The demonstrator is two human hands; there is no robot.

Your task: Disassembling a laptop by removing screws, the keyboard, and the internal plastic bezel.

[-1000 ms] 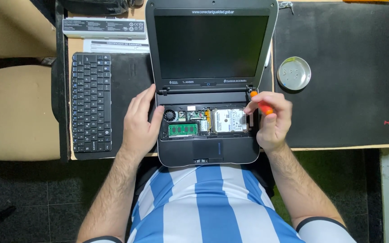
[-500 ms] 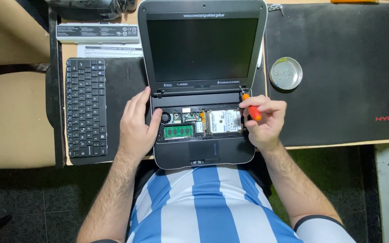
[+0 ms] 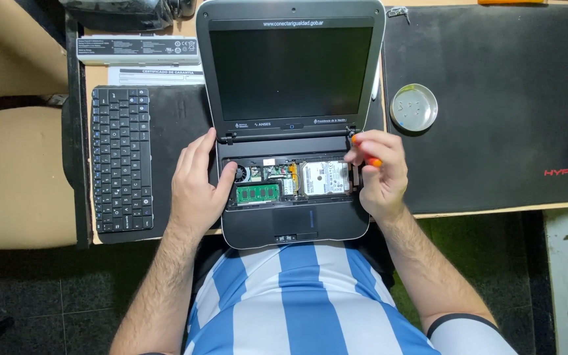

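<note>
While its screen stands upright and dark, the small grey laptop (image 3: 290, 131) sits at the near edge of the surface (image 3: 96, 230), partly overhanging toward the person's striped shirt, with its keyboard cover off and the inner parts bare: a green memory module (image 3: 257, 193) on the left, a silver hard drive (image 3: 324, 179) on the right, and a small round fan at the far left corner of the bay. The right hand (image 3: 380, 172) is closed around an orange-handled screwdriver (image 3: 365, 150), held at the right end of the bay just beside the hard drive and near the hinge; its tip is hidden by the fingers. The left hand (image 3: 197, 185) lies flat and relaxed on the left side of the base, fingers stretched toward the hinge and the thumb resting at the bay's edge beside the fan, holding nothing. Left of the laptop a detached black keyboard (image 3: 122, 158) lies lengthwise. A long white battery pack (image 3: 141, 47) lies behind it. To the right, a round metal dish (image 3: 414, 108) rests on a large black mat (image 3: 494, 98).
</note>
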